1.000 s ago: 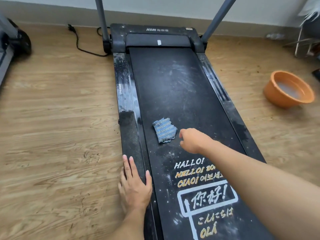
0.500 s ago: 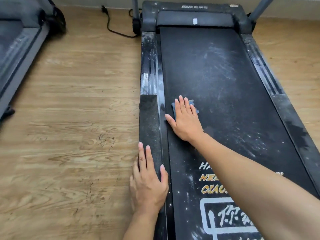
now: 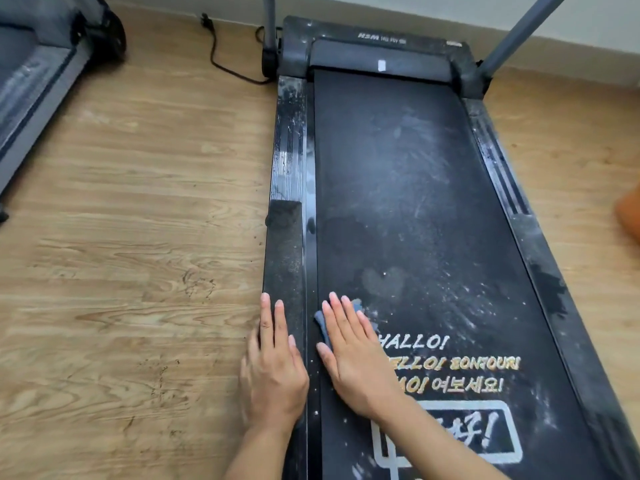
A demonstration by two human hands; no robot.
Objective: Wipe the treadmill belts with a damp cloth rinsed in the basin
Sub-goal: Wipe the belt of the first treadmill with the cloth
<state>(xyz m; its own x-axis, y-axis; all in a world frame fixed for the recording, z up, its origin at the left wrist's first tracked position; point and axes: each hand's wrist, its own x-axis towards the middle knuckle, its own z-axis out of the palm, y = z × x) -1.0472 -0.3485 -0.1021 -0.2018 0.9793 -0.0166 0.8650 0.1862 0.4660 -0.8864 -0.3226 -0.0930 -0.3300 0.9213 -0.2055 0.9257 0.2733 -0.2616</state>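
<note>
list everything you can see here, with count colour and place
treadmill belt: one, black with pale smears and printed greetings, centre
side rails: two, black, either side of belt
uprights: two, grey, treadmill's far end
cloth: one, blue, belt's near left edge, mostly covered
power cord: one, black, floor near wall
second treadmill: one, grey, top left, cut off
basin: one, orange, right edge, mostly cut off
floor: one, light wood, all around
left hand: one, flat on left rail's outer edge
right hand: one, flat, pressing cloth

Lighting: even, soft, faint shadows. Sheen on glossy black treadmill side rail (image 3: 290,150). Slight overall blur; wide-angle bending at edges.
</note>
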